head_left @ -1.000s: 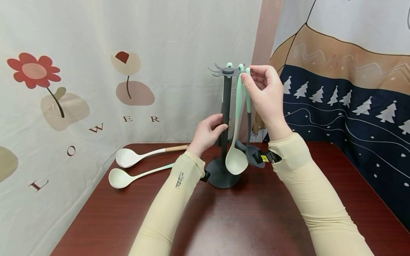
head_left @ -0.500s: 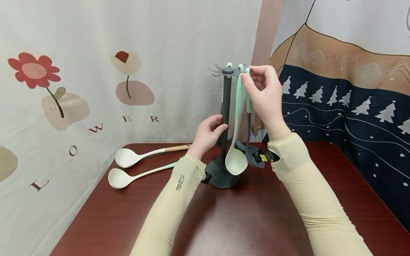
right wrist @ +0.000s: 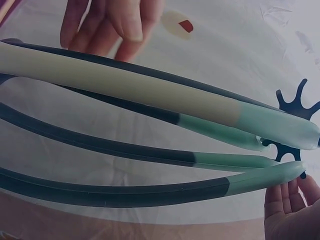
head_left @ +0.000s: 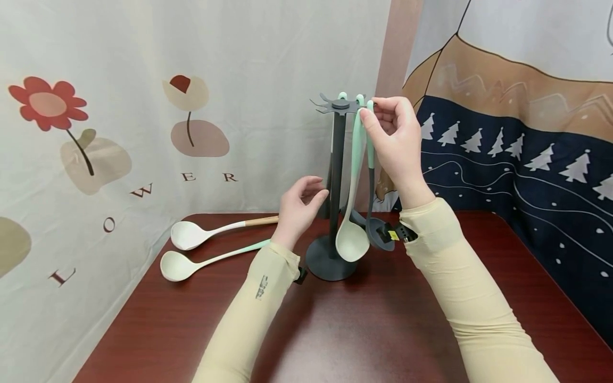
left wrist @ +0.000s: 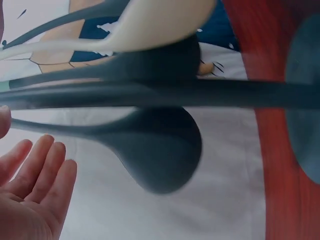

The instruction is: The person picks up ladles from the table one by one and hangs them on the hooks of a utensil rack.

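Note:
A dark utensil stand (head_left: 338, 159) with a round base and a hooked top ring stands on the table. My right hand (head_left: 397, 133) pinches the mint handle end of a dark grey ladle (head_left: 371, 154) at the ring's right side. Beside it hangs a cream ladle (head_left: 353, 242) with a mint handle. Other dark ladles (left wrist: 162, 155) hang behind the pole; two mint-ended dark handles (right wrist: 220, 160) show in the right wrist view. My left hand (head_left: 299, 210) is just left of the pole, fingers relaxed and apart from it, holding nothing.
On the left of the table (head_left: 306, 340) lie a white ladle (head_left: 187, 235) with a wooden handle and a cream ladle (head_left: 177, 266) with a mint handle. Their handle ends reach behind my left hand. Printed curtains (head_left: 268, 64) hang close behind the table.
My left hand has let go of the stand's pole and moved slightly left and down. The right hand has stayed at the handle end of the dark grey ladle.

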